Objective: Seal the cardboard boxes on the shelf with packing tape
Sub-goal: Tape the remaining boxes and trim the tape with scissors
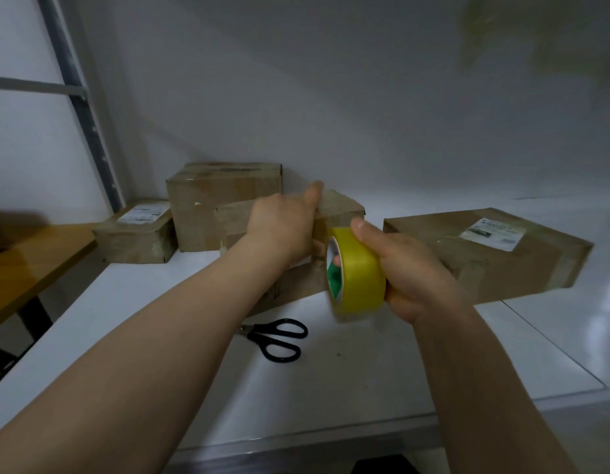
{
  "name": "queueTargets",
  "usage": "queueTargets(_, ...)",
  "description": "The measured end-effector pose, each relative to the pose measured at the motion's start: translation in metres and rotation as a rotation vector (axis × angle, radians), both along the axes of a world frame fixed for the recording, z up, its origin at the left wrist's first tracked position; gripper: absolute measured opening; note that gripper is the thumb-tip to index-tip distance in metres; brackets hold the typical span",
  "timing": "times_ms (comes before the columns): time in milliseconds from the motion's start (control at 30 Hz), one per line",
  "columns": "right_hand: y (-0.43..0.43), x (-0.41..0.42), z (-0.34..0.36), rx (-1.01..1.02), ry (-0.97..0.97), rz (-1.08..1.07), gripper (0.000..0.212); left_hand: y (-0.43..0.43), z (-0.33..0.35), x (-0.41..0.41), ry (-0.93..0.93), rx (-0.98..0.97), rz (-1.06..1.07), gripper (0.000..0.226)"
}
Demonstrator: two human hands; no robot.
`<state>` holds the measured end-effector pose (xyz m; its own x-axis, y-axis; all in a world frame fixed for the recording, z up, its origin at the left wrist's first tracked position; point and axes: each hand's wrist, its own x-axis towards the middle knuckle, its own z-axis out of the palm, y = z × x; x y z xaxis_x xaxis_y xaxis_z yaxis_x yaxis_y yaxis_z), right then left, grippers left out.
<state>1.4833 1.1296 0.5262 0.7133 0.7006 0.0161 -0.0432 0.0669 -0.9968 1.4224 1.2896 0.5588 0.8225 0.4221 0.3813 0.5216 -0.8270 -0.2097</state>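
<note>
In the centre of the frame, the left hand (279,227) grips the middle box (341,208) on the shelf (331,371). The right hand (409,268) holds the yellow tape roll (360,271) against it. If the box shifts, the tape may wrinkle.

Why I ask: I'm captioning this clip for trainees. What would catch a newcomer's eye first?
The yellow tape roll stands out at centre, gripped by the right hand beside the small box that the left hand holds. Black scissors lie on the white shelf just in front, and a flat labelled box sits to the right.
</note>
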Motion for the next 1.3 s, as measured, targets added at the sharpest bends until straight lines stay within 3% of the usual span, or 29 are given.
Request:
queueTargets(167, 0.001, 0.002, -0.027, -0.107, 0.01, -0.027, 0.044, 0.003, 0.002, 0.002, 0.049, 0.031, -0.038, 0.082)
queueTargets(300, 0.005, 0.0, -0.033, -0.166, 0.033, -0.029, 0.046, -0.001, 0.004, 0.004, 0.153, 0.047, 0.0, 0.083)
queueTargets(367, 0.005, 0.001, -0.03, -0.22, 0.005, -0.051, 0.067, -0.003, 0.017, 0.008, 0.254, 0.006, -0.027, 0.085)
queueTargets(433, 0.006, 0.004, -0.031, -0.26, -0.012, -0.048, 0.084, -0.002, 0.042, 0.016, 0.36, -0.154, -0.067, 0.088)
queueTargets(500, 0.005, 0.005, -0.033, -0.264, -0.043, -0.038, 0.077, 0.007, 0.062, 0.026, 0.413, -0.345, -0.099, 0.086)
queueTargets(633, 0.008, 0.013, -0.044, -0.198, -0.038, -0.009, 0.042, 0.031, 0.059, 0.038, 0.384, -0.788, -0.11, 0.094)
queueTargets(833, 0.007, 0.003, -0.041, -0.089, -0.087, 0.045, 0.042, 0.049, 0.048, 0.04, 0.302, -0.794, -0.24, 0.1)
queueTargets(900, 0.009, -0.001, -0.039, 0.034, -0.158, 0.015, 0.045, 0.06, 0.058, 0.035, 0.296, -0.804, -0.258, 0.096)
queueTargets(1033, 0.01, 0.0, -0.021, 0.381, -0.229, 0.023, 0.039, 0.078, 0.073, 0.026, 0.245, -1.063, -0.318, 0.068)
queueTargets(1100, 0.016, 0.003, -0.011, 0.441, -0.247, 0.04, 0.031, 0.083, 0.071, 0.026, 0.232, -1.135, -0.327, 0.051)
queueTargets(1200, 0.032, 0.002, -0.002, 0.386, -0.241, -0.017, 0.04, 0.093, 0.064, 0.03, 0.163, -0.991, -0.312, 0.031)
queueTargets(1300, 0.042, 0.004, -0.001, 0.334, -0.243, -0.072, 0.045, 0.086, 0.065, 0.028, 0.131, -0.691, -0.336, 0.06)
